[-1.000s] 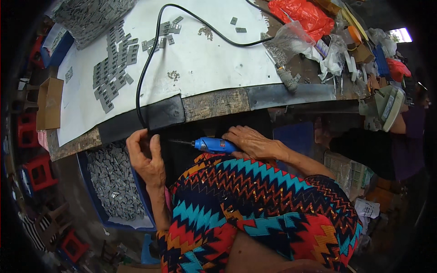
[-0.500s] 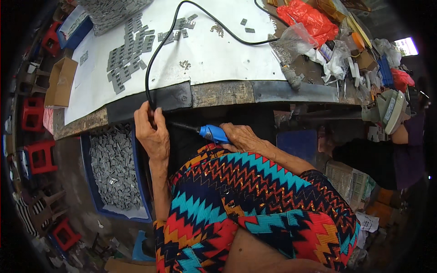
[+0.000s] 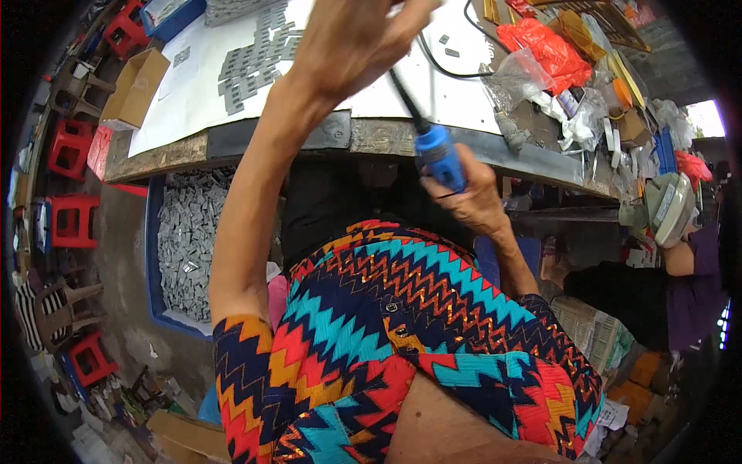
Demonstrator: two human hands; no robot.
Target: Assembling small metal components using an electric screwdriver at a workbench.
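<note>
My right hand [image 3: 471, 199] grips the blue handle of a corded tool [image 3: 439, 155] just below the table's front edge [image 3: 363, 138]. A black cord [image 3: 406, 99] runs from the handle up to my left hand [image 3: 352, 42]. That hand is raised over the white sheet [image 3: 371, 85] on the table, its fingers curled around the cord. More of the cord loops across the sheet behind it. My patterned sleeves and lap fill the lower middle of the picture.
Grey metal pieces [image 3: 247, 62] lie in rows on the white sheet. A blue crate [image 3: 154, 255] with more of them sits on the floor at left. Red stools [image 3: 73, 220], a cardboard box [image 3: 135, 85], a red bag [image 3: 549, 46] and clutter surround the table. Another person [image 3: 684, 263] is at right.
My left hand has risen from the table's front edge to above the white sheet, drawing the cord up. The blue handle has tilted upright in my right hand.
</note>
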